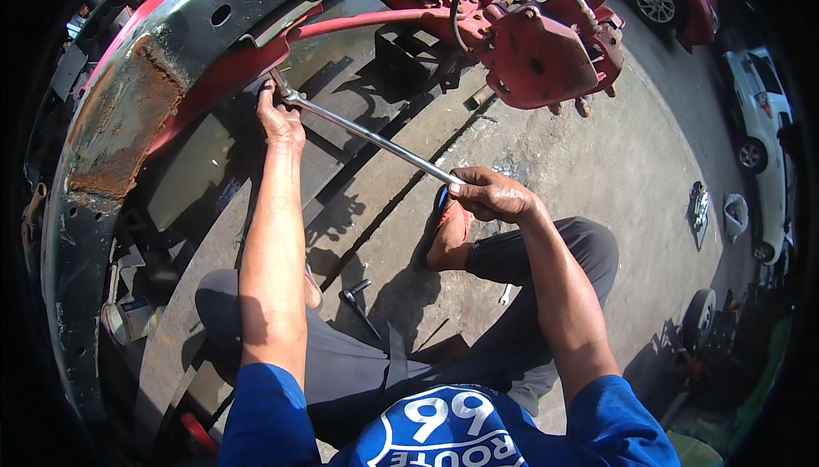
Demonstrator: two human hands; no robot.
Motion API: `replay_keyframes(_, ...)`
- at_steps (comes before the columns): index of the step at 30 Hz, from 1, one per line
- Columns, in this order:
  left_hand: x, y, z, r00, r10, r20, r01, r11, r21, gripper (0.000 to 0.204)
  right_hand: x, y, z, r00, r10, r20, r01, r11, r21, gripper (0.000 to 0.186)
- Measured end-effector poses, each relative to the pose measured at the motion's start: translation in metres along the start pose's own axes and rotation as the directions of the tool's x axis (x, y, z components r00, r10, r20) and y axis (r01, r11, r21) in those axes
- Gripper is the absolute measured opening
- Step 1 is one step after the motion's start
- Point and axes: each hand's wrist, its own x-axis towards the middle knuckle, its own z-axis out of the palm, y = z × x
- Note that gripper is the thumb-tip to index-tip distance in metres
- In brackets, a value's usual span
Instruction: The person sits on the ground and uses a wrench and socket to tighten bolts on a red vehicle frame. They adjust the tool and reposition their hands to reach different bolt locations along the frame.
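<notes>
A long chrome bar wrench (367, 136) runs diagonally from a bolt area under the red arm (375, 18) to my right side. My left hand (277, 117) is closed around the wrench's head, against a short extension (281, 79) reaching up to the red metal; the fastener itself is hard to make out. My right hand (497, 194) grips the far end of the bar. Beside them at left is a curved black chassis rail (196, 32) with a rusty welded plate (128, 117). A red bracket assembly (537, 53) hangs at upper right.
My sandalled foot (450, 232) rests on concrete (631, 203) near steel plates (183, 322). A ratchet tool (363, 309) and a small spanner (505, 294) lie below. Parked cars (755, 109) line the right, with a loose tire (699, 318) and a plastic bag (735, 215).
</notes>
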Motion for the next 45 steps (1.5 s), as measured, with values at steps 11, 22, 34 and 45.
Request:
replay_keyframes(11,0.015,-0.024,-0.006,0.942,-0.320,0.106,0.332,0.933,-0.138,0.058,0.030,0.011,-0.018,0.862,0.071,0.501,-0.275,0.897,0.346,0.035)
replay_keyframes(22,0.010,-0.017,0.003,0.942,-0.329,0.066,0.334,0.937,-0.105,0.053,0.032,0.021,-0.005,0.800,0.126,0.587,-0.436,0.793,0.424,0.044)
replay_keyframes(34,0.016,0.026,-0.018,0.794,-0.597,0.115,0.562,0.793,0.233,0.042,0.025,0.054,0.219,0.982,0.061,0.181,-0.175,0.664,0.727,0.041)
replay_keyframes(45,0.040,0.067,-0.035,0.697,-0.532,0.482,0.277,0.819,0.503,0.046,0.174,0.046,0.448,0.978,0.129,-0.163,0.038,0.663,0.748,0.032)
